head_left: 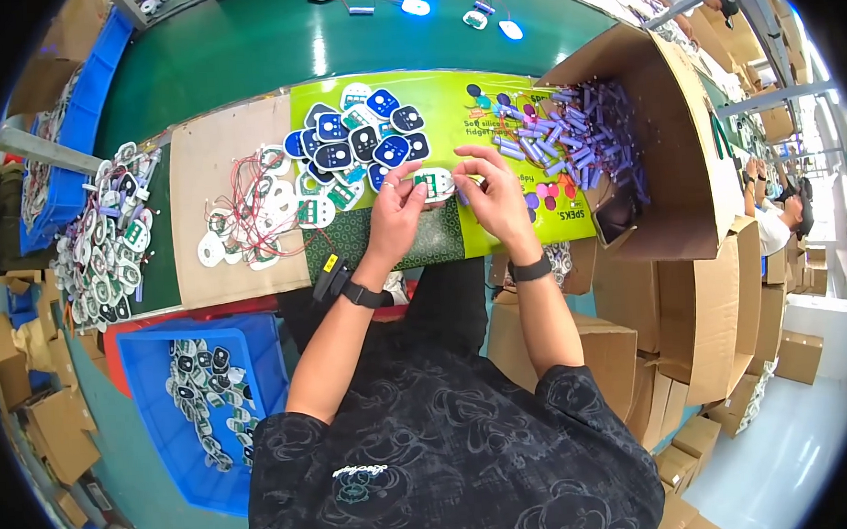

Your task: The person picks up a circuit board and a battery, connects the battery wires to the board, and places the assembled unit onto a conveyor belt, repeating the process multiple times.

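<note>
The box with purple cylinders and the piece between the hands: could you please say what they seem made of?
The box looks like matte cardboard, judging by its dull brown walls. The piece seems probably smooth white plastic, given its rounded rim, around a green circuit board.

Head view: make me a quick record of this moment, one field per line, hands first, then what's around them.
Left hand: pinches a white casing with a green board
Right hand: fingertips by the casing's right edge; contact unclear
Beyond the hands: pile of blue and black panels
Left of hands: white discs with red wires
Right of hands: purple cylinders, partly inside an open carton
Lower left: blue bin holding parts
</note>
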`<state>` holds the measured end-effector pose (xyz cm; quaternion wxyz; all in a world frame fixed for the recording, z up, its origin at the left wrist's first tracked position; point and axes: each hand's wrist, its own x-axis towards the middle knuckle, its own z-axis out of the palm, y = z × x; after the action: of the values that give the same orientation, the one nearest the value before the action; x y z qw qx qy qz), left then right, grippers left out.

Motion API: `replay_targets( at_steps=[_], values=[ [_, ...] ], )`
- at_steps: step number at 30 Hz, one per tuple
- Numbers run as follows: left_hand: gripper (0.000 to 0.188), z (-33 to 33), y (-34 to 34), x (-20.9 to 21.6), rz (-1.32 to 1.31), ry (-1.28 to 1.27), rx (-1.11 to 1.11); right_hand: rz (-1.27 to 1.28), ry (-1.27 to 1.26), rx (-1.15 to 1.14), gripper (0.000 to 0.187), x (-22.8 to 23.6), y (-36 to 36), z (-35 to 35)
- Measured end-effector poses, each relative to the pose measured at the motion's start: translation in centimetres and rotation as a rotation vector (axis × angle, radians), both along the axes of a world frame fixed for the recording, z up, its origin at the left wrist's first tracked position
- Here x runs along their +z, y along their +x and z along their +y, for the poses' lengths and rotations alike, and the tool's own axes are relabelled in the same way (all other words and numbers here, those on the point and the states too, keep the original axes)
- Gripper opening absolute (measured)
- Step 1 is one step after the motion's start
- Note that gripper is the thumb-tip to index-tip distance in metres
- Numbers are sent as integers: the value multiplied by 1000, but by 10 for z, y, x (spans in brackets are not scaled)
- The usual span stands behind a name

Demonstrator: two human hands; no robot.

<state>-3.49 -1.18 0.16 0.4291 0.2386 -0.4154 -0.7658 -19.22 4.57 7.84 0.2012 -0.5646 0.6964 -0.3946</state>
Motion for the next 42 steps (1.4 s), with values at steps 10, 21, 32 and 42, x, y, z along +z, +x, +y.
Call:
replay_targets(
  at_steps=[10, 21, 32, 42],
  values=[
    [37, 0, 0, -1, -14, 20, 2, -26, 103, -67, 12, 8, 6, 4],
    [34, 0, 0, 4, -5, 35, 12, 73, -11, -86, 14, -3, 21, -6],
    [34, 0, -4, -5, -30, 17, 44, 266, -60, -61, 9, -4, 23, -7],
    [35, 2, -2, -9, -75, 24, 58, 228, -110, -7, 8, -10, 21, -8]
  ],
)
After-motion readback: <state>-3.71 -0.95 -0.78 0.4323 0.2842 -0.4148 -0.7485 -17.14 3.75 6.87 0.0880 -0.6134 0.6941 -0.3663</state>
